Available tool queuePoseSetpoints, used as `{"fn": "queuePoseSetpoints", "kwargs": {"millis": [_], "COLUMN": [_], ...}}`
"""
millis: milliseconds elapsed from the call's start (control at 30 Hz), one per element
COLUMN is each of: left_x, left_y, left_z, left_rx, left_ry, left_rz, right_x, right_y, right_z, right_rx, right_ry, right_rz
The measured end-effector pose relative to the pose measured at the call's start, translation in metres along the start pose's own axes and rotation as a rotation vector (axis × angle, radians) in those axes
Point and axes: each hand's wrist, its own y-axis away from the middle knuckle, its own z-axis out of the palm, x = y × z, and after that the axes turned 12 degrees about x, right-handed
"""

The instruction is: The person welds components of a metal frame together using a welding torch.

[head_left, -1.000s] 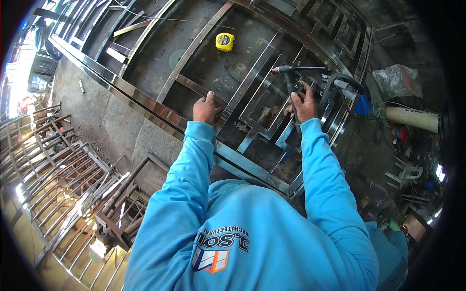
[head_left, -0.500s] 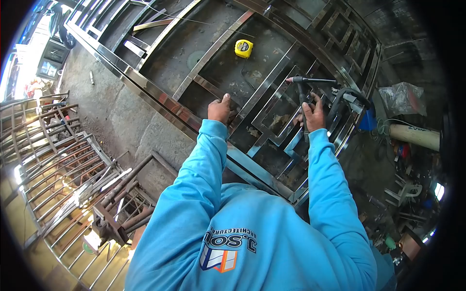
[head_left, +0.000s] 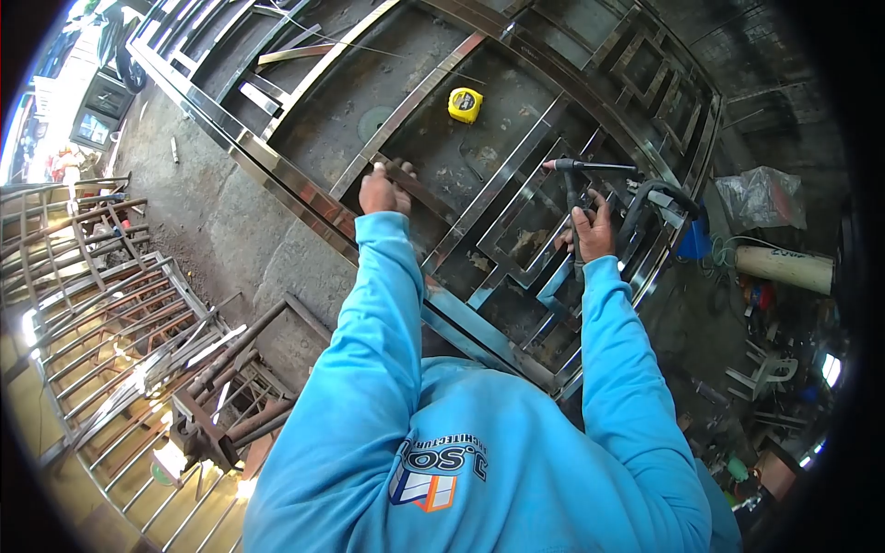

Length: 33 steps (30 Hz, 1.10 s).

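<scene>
My left hand (head_left: pixel 384 191) is closed around a short metal bar (head_left: pixel 419 192) that lies inside the shiny metal frame (head_left: pixel 313 198), near the frame's long front rail. The handle of a black welding torch (head_left: pixel 590 167) is in my right hand (head_left: pixel 593 226), its fingers wrapped round it. The torch's reddish tip points left above an angular pattern of polished tubes. Beyond my hands, a yellow tape measure (head_left: pixel 465 105) rests on the dark surface within the frame.
Stacked metal grilles (head_left: pixel 111 341) and a rusty vise-like stand (head_left: pixel 205 426) are at the lower left. To the right are a gas cylinder (head_left: pixel 784 267), a plastic bag (head_left: pixel 763 196) and a white chair (head_left: pixel 765 373). A thick black cable loops beside my right hand.
My left hand has moved left and forward and now grips the short bar, whose near end has swung away from the rail. My right hand still holds the torch, almost in the same place.
</scene>
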Motion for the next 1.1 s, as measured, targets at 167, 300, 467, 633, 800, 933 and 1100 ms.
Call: {"fn": "queuePoseSetpoints", "kwargs": {"millis": [167, 300, 467, 633, 800, 933, 1100], "left_x": [0.01, 0.015, 0.01, -0.009, -0.025, -0.032, -0.04], "left_y": [-0.007, 0.013, 0.018, 0.049, 0.049, 0.049, 0.041], "left_z": [-0.011, -0.013, -0.009, -0.009, -0.019, -0.017, -0.018], "left_rx": [-0.095, -0.152, -0.129, -0.116, -0.164, -0.116, -0.089], "left_ry": [0.194, 0.119, -0.187, -0.512, -0.65, -0.679, -0.705], "left_rz": [-0.162, -0.154, -0.24, -0.275, -0.259, -0.161, -0.11], "right_x": [-0.005, 0.002, -0.003, 0.002, 0.004, 0.004, -0.002], "right_y": [0.0, -0.003, -0.003, -0.006, -0.005, -0.005, -0.003], "right_z": [0.001, -0.002, 0.0, -0.002, 0.0, 0.0, 0.006], "right_rx": [-0.006, -0.009, 0.002, -0.004, 0.015, 0.021, 0.028], "right_ry": [0.027, 0.013, 0.039, 0.068, 0.056, 0.038, 0.113], "right_rz": [-0.011, -0.009, -0.01, -0.027, -0.027, -0.013, -0.011]}}
